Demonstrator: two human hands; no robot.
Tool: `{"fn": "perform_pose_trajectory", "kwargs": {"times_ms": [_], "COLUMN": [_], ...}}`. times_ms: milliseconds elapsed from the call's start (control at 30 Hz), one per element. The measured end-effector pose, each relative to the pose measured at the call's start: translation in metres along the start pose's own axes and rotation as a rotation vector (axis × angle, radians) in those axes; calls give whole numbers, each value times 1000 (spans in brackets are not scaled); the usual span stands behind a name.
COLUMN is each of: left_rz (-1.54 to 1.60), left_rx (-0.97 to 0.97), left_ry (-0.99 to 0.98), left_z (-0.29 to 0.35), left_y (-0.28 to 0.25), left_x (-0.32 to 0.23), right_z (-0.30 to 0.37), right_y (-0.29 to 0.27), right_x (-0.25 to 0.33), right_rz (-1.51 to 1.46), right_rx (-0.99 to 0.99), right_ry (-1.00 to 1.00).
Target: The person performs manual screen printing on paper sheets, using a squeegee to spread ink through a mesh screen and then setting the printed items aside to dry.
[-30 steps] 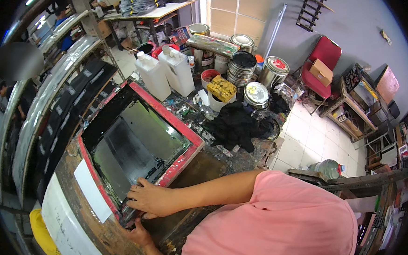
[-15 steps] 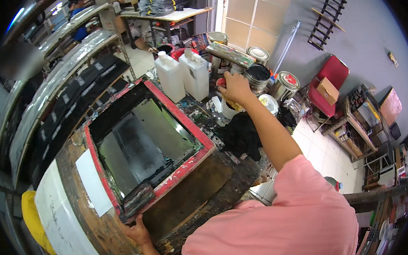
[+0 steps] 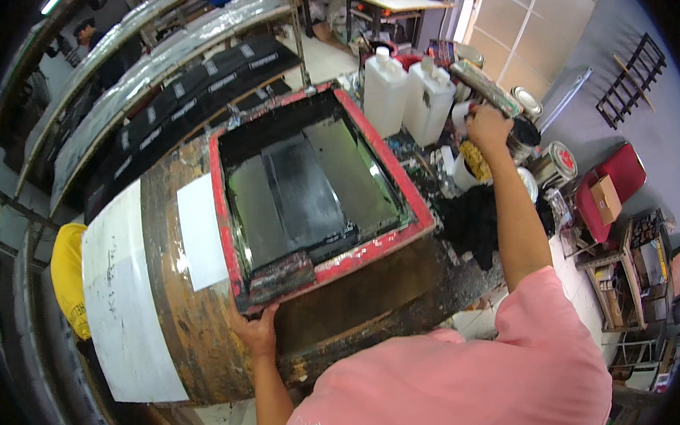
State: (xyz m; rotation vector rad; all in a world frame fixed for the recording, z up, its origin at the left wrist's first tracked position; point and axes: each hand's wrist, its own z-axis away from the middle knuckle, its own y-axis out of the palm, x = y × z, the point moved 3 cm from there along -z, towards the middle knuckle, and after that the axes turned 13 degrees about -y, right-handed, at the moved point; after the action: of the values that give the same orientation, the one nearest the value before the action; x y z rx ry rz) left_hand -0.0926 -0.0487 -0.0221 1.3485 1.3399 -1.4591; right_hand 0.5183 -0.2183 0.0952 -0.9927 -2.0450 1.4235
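A red-edged printing screen (image 3: 387,153) with a dark, ink-smeared mesh lies on the worn board. My left hand (image 3: 255,331) grips its near left corner, thumb up against the frame. Beside that hand a dark, ink-caked block (image 3: 282,280) rests along the screen's near edge. My right arm is stretched toward the cans at the far right. The fingers of my right hand (image 3: 492,131) are closed at a small white cup (image 3: 460,117), its inside reddish; my fingertips are partly hidden. Just below that hand stands a white tub with yellow contents (image 3: 475,161).
Two white plastic bottles (image 3: 405,95) stand beyond the screen. A black cloth (image 3: 465,224) lies under my right forearm. Paint cans (image 3: 556,162) crowd the far right. A white sheet (image 3: 201,233) shows left of the screen, and racks with black fabric (image 3: 223,75) stand at far left.
The view has swung, so the scene sits farther right and lower. My left hand stays on the screen's corner. The cup by my right hand now shows more of its white side.
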Motion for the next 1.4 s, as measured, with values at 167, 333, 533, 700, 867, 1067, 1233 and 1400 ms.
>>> {"fn": "perform_pose_trajectory", "kwargs": {"times_ms": [167,333,533,700,867,1067,1233,1400], "left_rz": [-33,35,-44,-9,-26,-108,-279,-535], "left_rx": [-10,7,-55,7,-17,-37,-98,-330], "left_ry": [53,-28,95,35,37,54,48,41], "left_z": [2,3,-2,1,0,2,11,71], "left_y": [-1,3,-1,2,3,-1,0,-34], "left_x": [2,8,24,2,-2,-8,-13,-6], "right_z": [58,162,245,281,301,339,351,353], "right_y": [-55,-168,-140,-53,-42,-31,-28,-27], "right_x": [4,50,84,104,118,102,98,102], "right_rz": [-259,-690,-788,-609,-620,-822,-823,-804], "right_rx": [-269,-99,633,246,24,129,54,69], "right_ry": [-5,-301,-888,-797,-656,-585,-675,-678]}}
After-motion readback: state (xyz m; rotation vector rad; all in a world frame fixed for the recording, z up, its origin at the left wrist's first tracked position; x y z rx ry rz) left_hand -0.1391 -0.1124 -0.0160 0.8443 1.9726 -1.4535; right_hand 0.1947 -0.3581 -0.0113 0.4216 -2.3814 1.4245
